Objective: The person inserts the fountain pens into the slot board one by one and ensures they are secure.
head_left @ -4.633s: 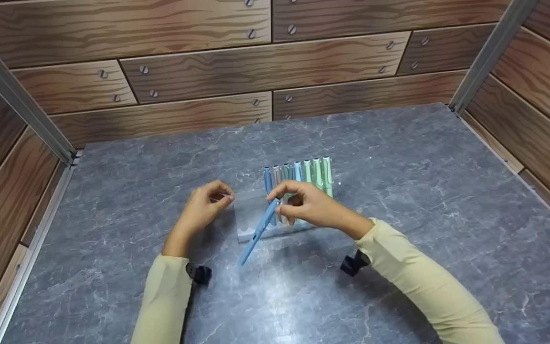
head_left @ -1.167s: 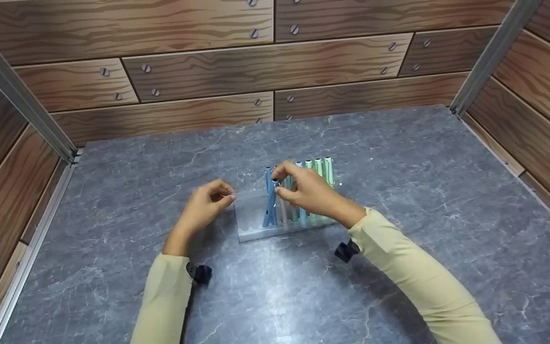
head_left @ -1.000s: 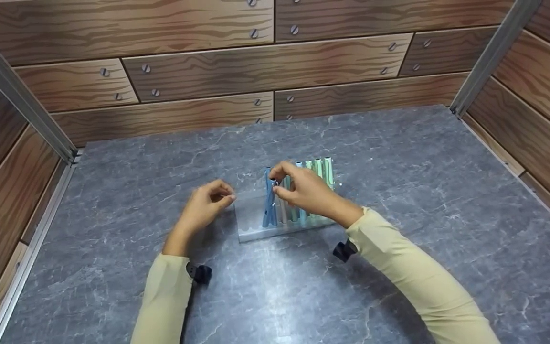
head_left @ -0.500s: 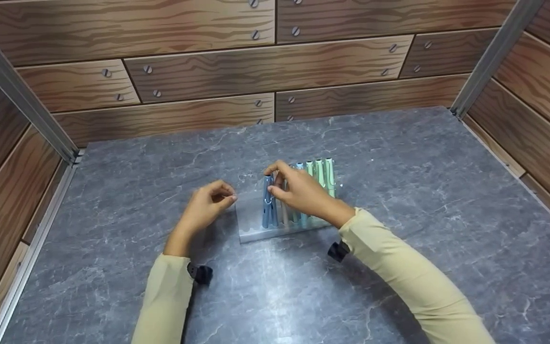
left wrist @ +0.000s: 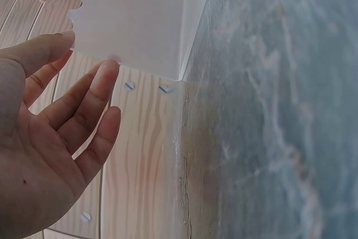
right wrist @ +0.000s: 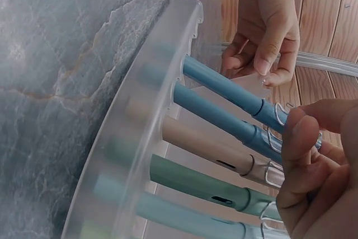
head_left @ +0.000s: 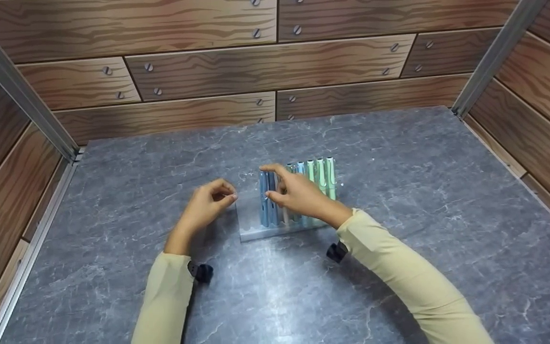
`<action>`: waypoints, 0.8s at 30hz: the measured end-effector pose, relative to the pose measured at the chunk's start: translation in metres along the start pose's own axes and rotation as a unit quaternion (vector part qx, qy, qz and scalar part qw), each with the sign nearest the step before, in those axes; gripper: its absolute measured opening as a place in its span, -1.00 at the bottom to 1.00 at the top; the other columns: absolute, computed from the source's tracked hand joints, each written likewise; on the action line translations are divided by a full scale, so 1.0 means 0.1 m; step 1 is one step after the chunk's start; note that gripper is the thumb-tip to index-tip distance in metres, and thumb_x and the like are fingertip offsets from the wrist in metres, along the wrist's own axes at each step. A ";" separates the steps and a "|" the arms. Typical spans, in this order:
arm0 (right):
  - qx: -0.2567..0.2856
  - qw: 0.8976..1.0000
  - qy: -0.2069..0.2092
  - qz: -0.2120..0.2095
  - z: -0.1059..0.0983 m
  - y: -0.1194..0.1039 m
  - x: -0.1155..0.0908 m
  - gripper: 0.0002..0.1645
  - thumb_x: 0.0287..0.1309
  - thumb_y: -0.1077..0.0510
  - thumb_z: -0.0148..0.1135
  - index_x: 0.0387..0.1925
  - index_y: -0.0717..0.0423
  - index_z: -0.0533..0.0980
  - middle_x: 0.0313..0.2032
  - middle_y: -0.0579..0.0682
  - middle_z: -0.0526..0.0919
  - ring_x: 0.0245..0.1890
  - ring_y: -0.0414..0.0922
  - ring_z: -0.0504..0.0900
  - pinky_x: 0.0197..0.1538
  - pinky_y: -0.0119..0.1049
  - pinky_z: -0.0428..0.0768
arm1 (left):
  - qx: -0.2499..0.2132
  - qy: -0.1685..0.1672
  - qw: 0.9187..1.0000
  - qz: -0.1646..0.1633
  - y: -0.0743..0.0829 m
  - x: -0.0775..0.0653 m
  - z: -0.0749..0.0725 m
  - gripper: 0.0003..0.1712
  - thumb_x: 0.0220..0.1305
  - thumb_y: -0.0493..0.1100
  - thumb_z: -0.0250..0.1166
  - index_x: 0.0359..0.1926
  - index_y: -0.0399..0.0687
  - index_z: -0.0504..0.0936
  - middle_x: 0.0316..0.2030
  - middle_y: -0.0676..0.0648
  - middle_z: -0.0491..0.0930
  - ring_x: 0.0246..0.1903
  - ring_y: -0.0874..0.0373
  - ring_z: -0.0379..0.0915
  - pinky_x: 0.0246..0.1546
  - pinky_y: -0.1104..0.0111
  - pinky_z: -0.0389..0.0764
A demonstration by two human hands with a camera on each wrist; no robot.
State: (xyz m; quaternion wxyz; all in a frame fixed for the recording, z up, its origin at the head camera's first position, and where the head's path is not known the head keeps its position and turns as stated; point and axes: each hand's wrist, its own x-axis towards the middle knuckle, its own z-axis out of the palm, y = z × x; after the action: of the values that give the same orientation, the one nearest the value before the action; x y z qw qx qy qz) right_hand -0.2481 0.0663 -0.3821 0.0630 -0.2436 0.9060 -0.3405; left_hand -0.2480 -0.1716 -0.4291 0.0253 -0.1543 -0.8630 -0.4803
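My left hand pinches the left edge of a clear plastic pen stand between thumb and fingers. Its fingertips touch that edge in the left wrist view, where the stand's side has a notched border. A blue fountain pen stands in the leftmost occupied slot, its cap held by the thumb and index finger of my right hand. Directly beside it is a second, similar blue pen. Beige and green pens follow in the row; the right hand partly hides them in the head view.
Farther right on the stand are a light blue pen and several pale green pens. Grey marbled tabletop surrounds the stand. Wood-patterned walls rise at the back and sides.
The blue pen, earlier slanted in front of the stand, came upright, crossed over its blue neighbour and now stands to its left. The right hand moved left with it; the left hand stayed put.
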 end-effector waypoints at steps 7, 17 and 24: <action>0.002 1.000 -0.018 0.007 0.02 0.00 0.01 -0.22 0.27 0.08 0.19 0.45 -0.20 0.10 -0.68 -0.11 0.53 -0.78 -0.26 0.36 -0.68 -0.45 0.32 | -0.001 -0.003 1.000 -0.013 0.00 0.00 0.00 -0.93 0.23 -0.25 0.31 -0.26 -0.15 0.62 -0.24 -0.14 0.71 -0.23 0.07 0.61 -0.14 0.26 0.56; 0.003 0.999 -0.035 0.025 0.05 -0.01 0.02 -0.13 0.27 0.07 0.19 0.49 -0.24 0.00 -0.69 -0.10 0.54 -0.76 -0.25 0.36 -0.66 -0.44 0.34 | 0.001 -0.004 1.000 -0.015 0.00 0.00 0.00 -0.93 0.23 -0.25 0.32 -0.26 -0.14 0.63 -0.23 -0.15 0.72 -0.21 0.05 0.62 -0.12 0.21 0.58; 0.022 0.999 -0.029 0.018 0.06 0.02 0.01 -0.11 0.28 0.10 0.19 0.50 -0.25 -0.03 -0.57 0.02 0.65 -0.72 -0.23 0.42 -0.61 -0.41 0.43 | -0.002 -0.002 1.000 -0.010 -0.01 0.00 0.00 -0.91 0.22 -0.25 0.32 -0.26 -0.18 0.62 -0.23 -0.18 0.72 -0.22 0.03 0.62 -0.09 0.20 0.58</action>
State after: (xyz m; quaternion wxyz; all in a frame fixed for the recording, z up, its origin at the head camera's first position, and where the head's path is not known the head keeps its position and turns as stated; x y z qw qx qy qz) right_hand -0.2483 0.0634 -0.3877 0.1006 -0.2357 0.9004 -0.3516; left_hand -0.2486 -0.1720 -0.4298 0.0183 -0.1464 -0.8638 -0.4817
